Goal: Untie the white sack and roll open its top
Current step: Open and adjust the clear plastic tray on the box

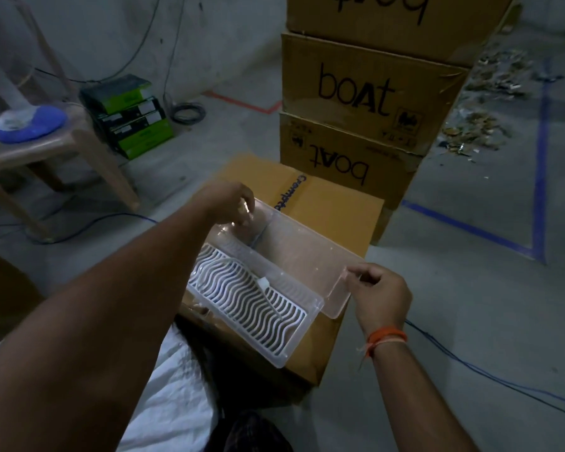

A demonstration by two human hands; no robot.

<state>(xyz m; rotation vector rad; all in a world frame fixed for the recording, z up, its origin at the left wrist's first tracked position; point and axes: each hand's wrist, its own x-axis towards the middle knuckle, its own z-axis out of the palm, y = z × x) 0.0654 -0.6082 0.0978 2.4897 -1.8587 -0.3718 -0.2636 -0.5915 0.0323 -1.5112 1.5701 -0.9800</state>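
Observation:
The white sack [173, 396] lies low in the frame, below my left forearm, with a dark gap along its right side; no tie is visible. A clear plastic tray [307, 256] rests on a yellow-brown cardboard box [340, 213]. My left hand [232, 203] pinches the tray's far corner. Its near right corner is pinched by my right hand [382, 298], which wears an orange thread at the wrist. A second clear tray with a white wavy grille [248, 298] sits against the first, closer to me.
Stacked "boat" cartons [366, 93] rise behind the box. A plastic chair [30, 145] with a blue item stands at left, beside green and black boxes [131, 115]. Blue tape lines [538, 141], scattered debris and a blue cable [490, 373] lie on the floor.

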